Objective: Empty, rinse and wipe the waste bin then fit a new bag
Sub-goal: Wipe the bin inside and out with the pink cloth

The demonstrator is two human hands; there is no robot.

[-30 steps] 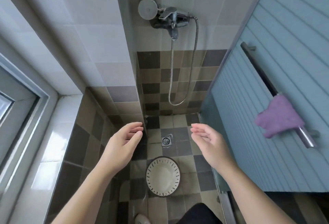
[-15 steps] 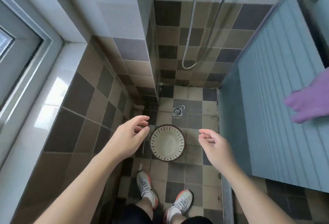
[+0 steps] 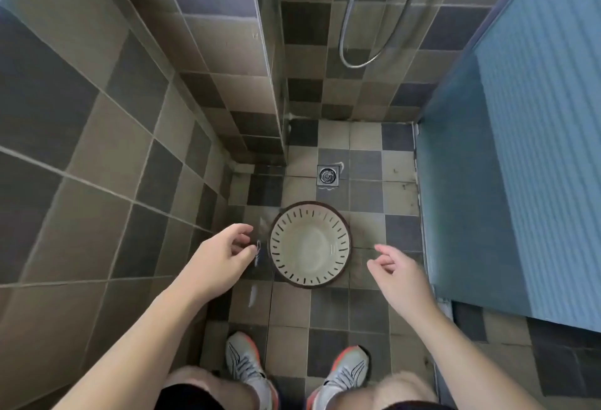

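Note:
A round cream waste bin (image 3: 310,243) with slotted walls and a dark rim stands upright on the tiled shower floor, seen from straight above. Its inside looks bare, with no bag in it. My left hand (image 3: 221,260) hovers just left of the bin, fingers loosely curled and holding nothing. To the bin's right my right hand (image 3: 401,276) hangs with its fingers apart, also holding nothing. Neither hand touches the bin.
A square floor drain (image 3: 327,175) lies just beyond the bin. The shower hose (image 3: 361,61) loops down the back wall. A blue ribbed panel (image 3: 520,149) closes off the right side, tiled walls the left. My two shoes (image 3: 244,364) stand near the bottom edge.
The view has tilted down, so the shower head and purple cloth have left the frame. Both hands have dropped lower and now flank the bin.

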